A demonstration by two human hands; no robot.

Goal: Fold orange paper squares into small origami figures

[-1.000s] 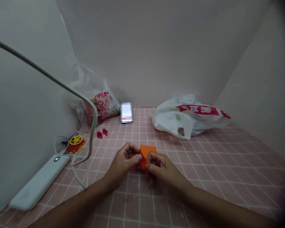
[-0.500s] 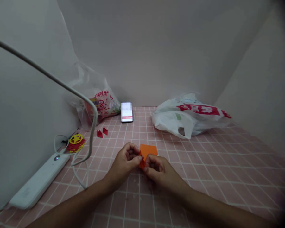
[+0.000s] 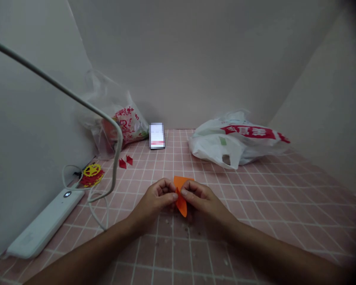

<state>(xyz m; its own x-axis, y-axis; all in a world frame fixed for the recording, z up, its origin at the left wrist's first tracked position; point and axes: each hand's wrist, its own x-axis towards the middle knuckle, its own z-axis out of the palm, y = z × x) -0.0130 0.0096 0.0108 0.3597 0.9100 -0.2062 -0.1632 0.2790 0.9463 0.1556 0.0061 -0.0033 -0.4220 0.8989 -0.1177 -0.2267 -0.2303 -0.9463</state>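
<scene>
An orange piece of folded paper (image 3: 182,205) is held between my two hands above the pink tiled surface. My left hand (image 3: 161,194) pinches its left edge between thumb and fingers. On the other side, my right hand (image 3: 198,194) grips the paper with thumb and curled fingers. A pointed flap hangs down toward me, and a flat part shows behind the fingertips. The fingers hide some of the folds. Farther off to the left lie two small red folded paper pieces (image 3: 126,161), apart from both hands.
A white power strip (image 3: 44,225) lies along the left wall, beside yellow and red cut-out shapes (image 3: 91,175). A pale cable (image 3: 118,154) arches across the left. Behind are a filled plastic bag (image 3: 127,124), a lit phone (image 3: 157,135) and a white bag (image 3: 213,148).
My right fingers have shifted up along the orange paper. Its pointed flap now hangs lower and shows more between the hands. The whole view has tilted slightly.
</scene>
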